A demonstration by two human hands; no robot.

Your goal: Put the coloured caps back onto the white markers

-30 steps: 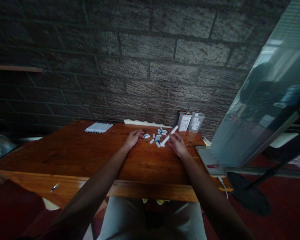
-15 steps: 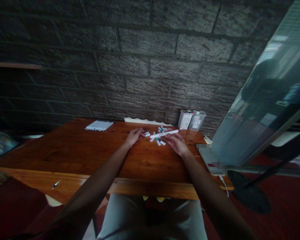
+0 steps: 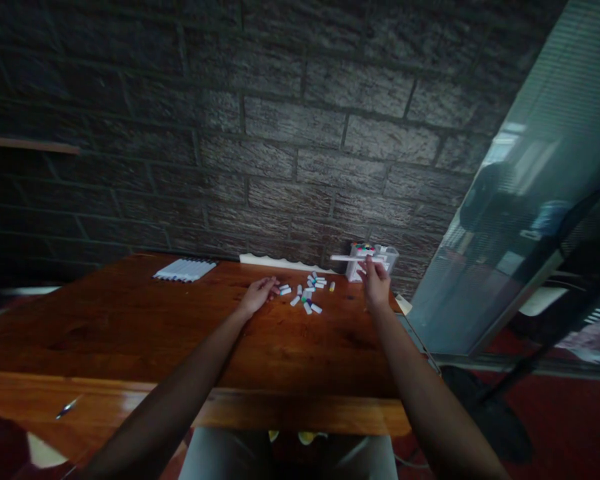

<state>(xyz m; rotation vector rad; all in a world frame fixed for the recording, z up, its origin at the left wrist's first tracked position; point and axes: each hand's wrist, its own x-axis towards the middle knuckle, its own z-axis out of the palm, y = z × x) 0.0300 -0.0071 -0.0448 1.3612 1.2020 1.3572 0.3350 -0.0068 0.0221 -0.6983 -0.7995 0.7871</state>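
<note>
My right hand is raised at the far right of the table, its fingers closed around a white marker. The marker lies nearly level in the grip, its free end pointing left, and it crosses in front of the clear plastic boxes. My left hand rests on the tabletop with its fingers loosely bent and nothing visible in them. Just right of its fingertips lie two small caps. Several more white caps with coloured ends are scattered between my hands, and a yellow one lies apart.
A row of white markers lies side by side at the table's back left. Along the brick wall stands a wavy white strip. Coloured marker ends show in one box. A glass partition rises at right.
My right hand has carried the marker right and up, from over the caps to in front of the boxes. My left hand stays beside the caps. The camera view has shifted.
</note>
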